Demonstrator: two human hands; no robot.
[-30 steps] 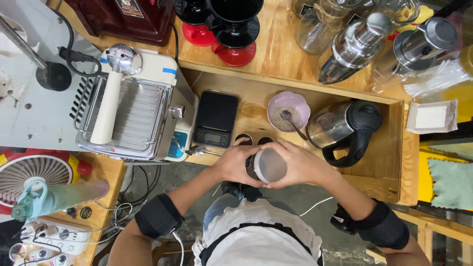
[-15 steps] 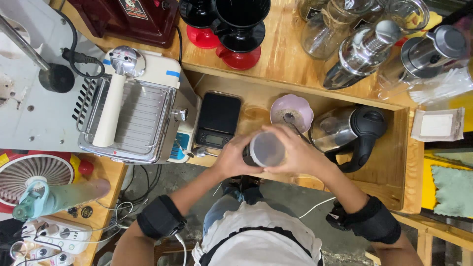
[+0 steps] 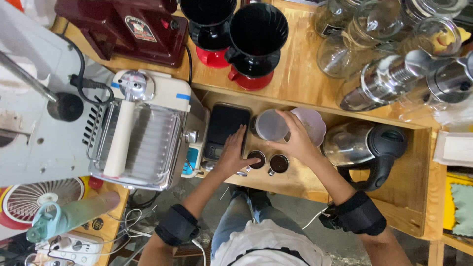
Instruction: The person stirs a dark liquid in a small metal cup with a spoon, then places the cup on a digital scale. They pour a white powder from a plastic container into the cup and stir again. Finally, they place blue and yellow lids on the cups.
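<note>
The right hand (image 3: pixel 294 142) holds a translucent plastic cup (image 3: pixel 270 125), its fingers wrapped around the cup's right side; the cup sits just left of the palm, over the lower wooden counter (image 3: pixel 409 197). Beside it on the right lies one pale pink dish (image 3: pixel 314 123), partly hidden by the hand. The left hand (image 3: pixel 231 156) rests with fingers spread flat on the near edge of one black digital scale (image 3: pixel 224 129), gripping nothing. Just near of both hands stand two small dark metal cups (image 3: pixel 268 161), side by side; what they contain is hard to make out. One steel electric kettle (image 3: pixel 362 147) with a black handle lies to the right. Two black drippers (image 3: pixel 236 29) on red bases stand on the far shelf.
</note>
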